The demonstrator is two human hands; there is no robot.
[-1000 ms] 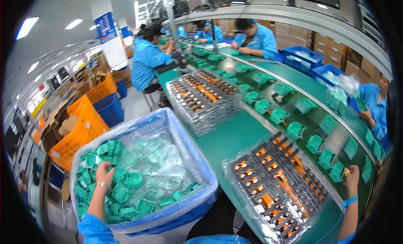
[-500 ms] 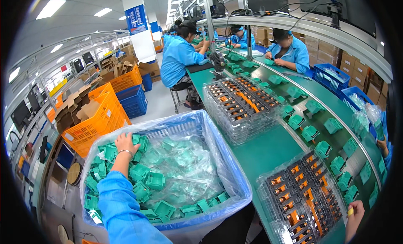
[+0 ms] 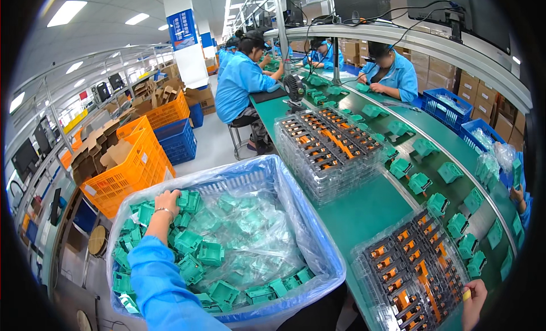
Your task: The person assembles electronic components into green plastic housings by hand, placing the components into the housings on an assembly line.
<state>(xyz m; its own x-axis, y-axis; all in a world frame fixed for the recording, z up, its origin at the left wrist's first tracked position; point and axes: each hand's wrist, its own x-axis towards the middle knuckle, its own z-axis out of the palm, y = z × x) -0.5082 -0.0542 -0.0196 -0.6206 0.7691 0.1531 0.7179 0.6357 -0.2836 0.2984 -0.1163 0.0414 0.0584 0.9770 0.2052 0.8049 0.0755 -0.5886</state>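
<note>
My left hand [image 3: 166, 204] reaches into a blue crate [image 3: 336, 262] lined with clear plastic film. Its fingers are closed on a green plastic housing [image 3: 190, 201] near the crate's far left part. More green housings [image 3: 211, 253] lie heaped around the forearm, and clear film covers others in the middle. At the lower right, my right hand [image 3: 473, 301], with a yellow band on one finger, has its fingers curled at the right edge of a clear plastic tray [image 3: 369, 297]. That tray holds rows of black and orange parts [image 3: 420, 268].
A stack of similar trays [image 3: 330, 140] stands farther along the green bench [image 3: 364, 208]. Green housings [image 3: 421, 183] line the conveyor [image 3: 489, 240] on the right. Orange crates [image 3: 128, 171] with cardboard stand left. Co-workers in blue [image 3: 244, 83] sit at the line; a small fan [image 3: 293, 89] stands near.
My left hand's spread fingers have closed on a green housing at the heap. My right hand has moved left and inward to the tray's edge. The view has shifted slightly.
</note>
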